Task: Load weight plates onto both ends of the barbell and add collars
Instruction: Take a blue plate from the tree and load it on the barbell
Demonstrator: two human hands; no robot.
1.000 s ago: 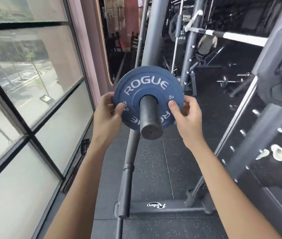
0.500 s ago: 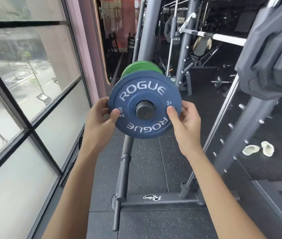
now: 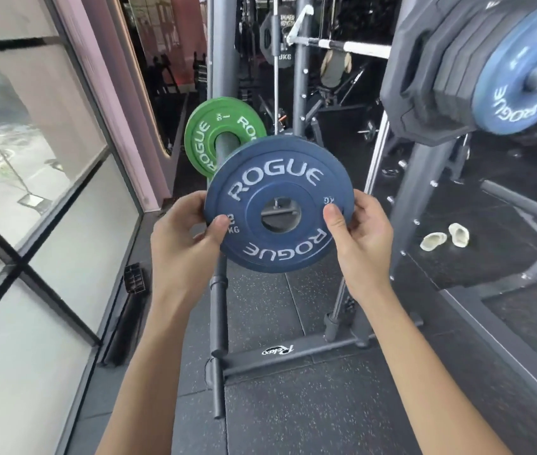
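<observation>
- Frame centre: the left hand (image 3: 185, 238) pinches the left rim of the blue plate (image 3: 273, 178), thumb in front.
- Likewise the right hand (image 3: 363, 239) pinches its right rim.
- Just behind sits the green plate (image 3: 201, 139).

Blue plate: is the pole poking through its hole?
No, the blue plate has an empty hole, and the left hand and right hand hold it off the pole.

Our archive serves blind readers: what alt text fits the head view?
Left hand and right hand grip a blue plate by its rim, its hole empty, in front of a green plate on a peg. A window is at left, stacked plates at right.
</observation>
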